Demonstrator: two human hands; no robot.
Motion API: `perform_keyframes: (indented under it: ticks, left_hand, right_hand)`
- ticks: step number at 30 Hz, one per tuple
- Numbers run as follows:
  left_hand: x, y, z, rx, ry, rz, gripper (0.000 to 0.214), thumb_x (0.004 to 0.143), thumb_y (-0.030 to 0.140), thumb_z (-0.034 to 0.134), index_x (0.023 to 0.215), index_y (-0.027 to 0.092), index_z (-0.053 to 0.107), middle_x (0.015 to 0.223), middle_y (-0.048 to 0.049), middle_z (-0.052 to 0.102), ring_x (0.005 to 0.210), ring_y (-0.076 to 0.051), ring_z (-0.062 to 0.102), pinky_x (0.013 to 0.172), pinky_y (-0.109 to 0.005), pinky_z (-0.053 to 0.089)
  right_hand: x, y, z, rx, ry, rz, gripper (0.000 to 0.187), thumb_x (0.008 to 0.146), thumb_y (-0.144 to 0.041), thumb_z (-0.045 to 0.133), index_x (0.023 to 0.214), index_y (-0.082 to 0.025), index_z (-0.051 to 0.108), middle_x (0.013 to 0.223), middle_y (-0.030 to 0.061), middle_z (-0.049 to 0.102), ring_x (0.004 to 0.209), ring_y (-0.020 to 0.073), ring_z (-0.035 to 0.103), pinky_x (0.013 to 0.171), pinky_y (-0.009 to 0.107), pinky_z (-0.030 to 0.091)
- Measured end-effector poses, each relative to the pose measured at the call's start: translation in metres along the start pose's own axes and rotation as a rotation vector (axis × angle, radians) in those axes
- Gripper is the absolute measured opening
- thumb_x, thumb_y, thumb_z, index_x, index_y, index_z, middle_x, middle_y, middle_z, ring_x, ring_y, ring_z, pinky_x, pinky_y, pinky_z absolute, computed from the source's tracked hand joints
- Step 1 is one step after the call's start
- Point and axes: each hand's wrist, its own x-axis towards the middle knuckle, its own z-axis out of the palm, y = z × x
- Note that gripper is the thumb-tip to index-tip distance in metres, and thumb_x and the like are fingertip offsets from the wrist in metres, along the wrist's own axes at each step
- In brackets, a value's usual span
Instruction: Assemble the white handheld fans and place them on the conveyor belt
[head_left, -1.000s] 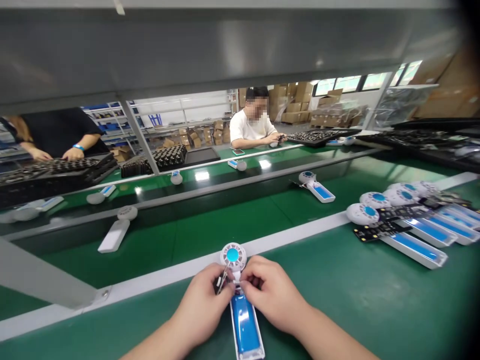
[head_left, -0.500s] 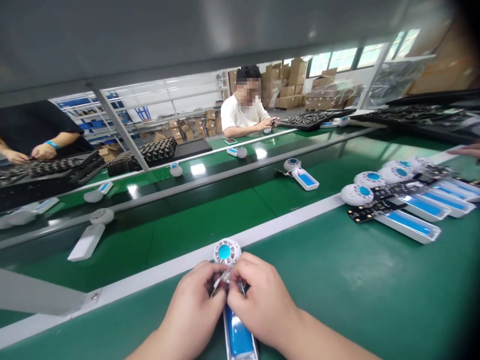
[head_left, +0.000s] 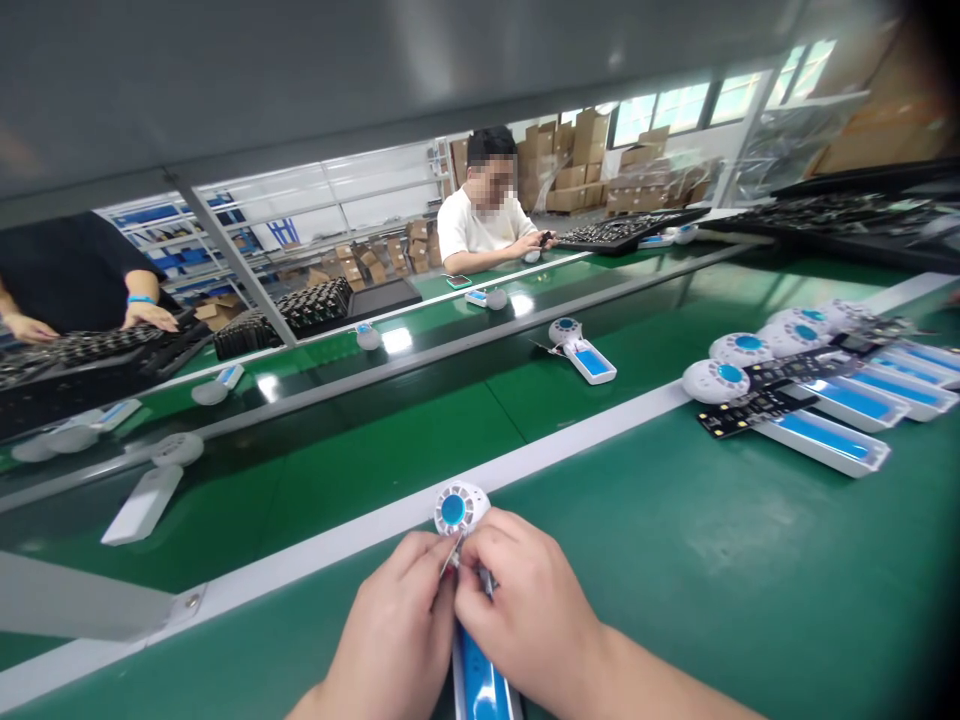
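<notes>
A white hand-held fan body [head_left: 457, 510] with a round head, blue centre and a blue battery in its open handle lies on the green bench in front of me. My left hand [head_left: 394, 630] and my right hand [head_left: 525, 610] meet over its neck, fingers curled and pinched together. Thin wires and a small dark part show between the fingertips. The handle's lower end runs under my hands to the frame's bottom edge.
Several more open fan bodies with black circuit boards [head_left: 750, 405] lie at the right. Beyond a white strip, a conveyor belt [head_left: 420, 440] carries single fans [head_left: 581, 352]. Two people work across the line at black trays [head_left: 630, 232]. A grey shelf hangs overhead.
My hands have closed in tighter over the fan's neck. The fans on the belt have drifted left, and the view has shifted slightly.
</notes>
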Motion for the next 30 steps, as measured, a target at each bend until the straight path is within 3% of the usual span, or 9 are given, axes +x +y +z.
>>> perform_keyframes:
  ticks: [10, 17, 20, 23, 25, 26, 28, 30]
  left_hand:
    - [-0.005, -0.003, 0.002, 0.098, -0.008, 0.078, 0.034, 0.091, 0.009, 0.043, 0.114, 0.019, 0.066, 0.094, -0.0095, 0.069, 0.079, -0.019, 0.068, 0.074, -0.03, 0.06]
    - [-0.006, -0.004, 0.004, 0.052, -0.003, 0.083, 0.035, 0.085, 0.012, 0.047, 0.11, 0.025, 0.068, 0.091, -0.0098, 0.071, 0.076, -0.022, 0.071, 0.069, -0.03, 0.061]
    - [0.002, -0.019, 0.0, -0.089, -0.057, -0.051, 0.026, 0.088, 0.025, 0.05, 0.104, 0.03, 0.069, 0.093, -0.0067, 0.073, 0.079, -0.022, 0.072, 0.071, -0.028, 0.061]
    - [0.028, -0.056, -0.022, -0.121, -0.039, -0.369, 0.034, 0.085, 0.036, 0.053, 0.116, 0.027, 0.065, 0.098, -0.0052, 0.075, 0.087, -0.026, 0.073, 0.075, -0.033, 0.061]
    - [0.06, -0.083, -0.044, 0.07, 0.034, -0.507, 0.042, 0.083, 0.034, 0.052, 0.122, 0.02, 0.062, 0.105, -0.009, 0.074, 0.094, -0.029, 0.072, 0.08, -0.037, 0.06]
    - [0.079, -0.094, -0.054, 0.265, 0.085, -0.521, 0.047, 0.083, 0.037, 0.052, 0.126, 0.017, 0.06, 0.108, -0.0127, 0.073, 0.099, -0.033, 0.071, 0.083, -0.043, 0.059]
    - [0.12, -0.105, -0.065, 0.411, 0.132, -0.473, 0.062, 0.081, 0.038, 0.057, 0.137, 0.01, 0.05, 0.126, -0.022, 0.063, 0.119, -0.043, 0.058, 0.094, -0.055, 0.05]
    - [0.16, -0.105, -0.057, 0.447, 0.083, -0.359, 0.058, 0.082, 0.033, 0.062, 0.136, 0.012, 0.052, 0.132, -0.0204, 0.059, 0.126, -0.039, 0.053, 0.103, -0.052, 0.044]
  right_hand:
    - [-0.003, 0.003, -0.002, -0.017, -0.065, -0.074, 0.02, 0.087, -0.011, 0.045, 0.073, -0.018, 0.058, 0.079, 0.0051, 0.061, 0.074, 0.0186, 0.055, 0.07, 0.032, 0.042]
    - [-0.002, 0.006, 0.009, -0.068, 0.003, -0.1, 0.016, 0.081, -0.012, 0.048, 0.068, -0.019, 0.055, 0.075, 0.0046, 0.06, 0.071, 0.0187, 0.056, 0.069, 0.03, 0.043]
    - [0.003, 0.009, 0.011, -0.077, 0.014, -0.053, 0.011, 0.077, -0.012, 0.052, 0.071, -0.019, 0.059, 0.078, 0.004, 0.063, 0.074, 0.0188, 0.059, 0.071, 0.029, 0.046]
    - [0.013, 0.013, 0.007, -0.04, 0.092, 0.08, 0.01, 0.073, -0.012, 0.058, 0.075, -0.02, 0.062, 0.08, 0.0029, 0.065, 0.076, 0.0187, 0.062, 0.071, 0.028, 0.047]
    - [0.019, 0.014, 0.002, -0.012, 0.152, 0.148, 0.009, 0.073, -0.013, 0.06, 0.078, -0.02, 0.064, 0.081, 0.0027, 0.066, 0.077, 0.0193, 0.063, 0.07, 0.028, 0.048]
    - [0.021, 0.014, -0.001, 0.004, 0.165, 0.174, 0.01, 0.074, -0.014, 0.061, 0.079, -0.021, 0.066, 0.082, 0.0029, 0.066, 0.077, 0.0196, 0.064, 0.069, 0.028, 0.048]
    - [0.024, 0.012, -0.007, 0.038, 0.156, 0.197, 0.01, 0.077, -0.016, 0.061, 0.082, -0.021, 0.067, 0.084, 0.0033, 0.068, 0.078, 0.02, 0.064, 0.067, 0.028, 0.049]
    - [0.026, 0.009, -0.012, 0.05, 0.117, 0.209, 0.01, 0.078, -0.018, 0.061, 0.083, -0.021, 0.068, 0.085, 0.004, 0.068, 0.079, 0.0208, 0.065, 0.065, 0.028, 0.05]
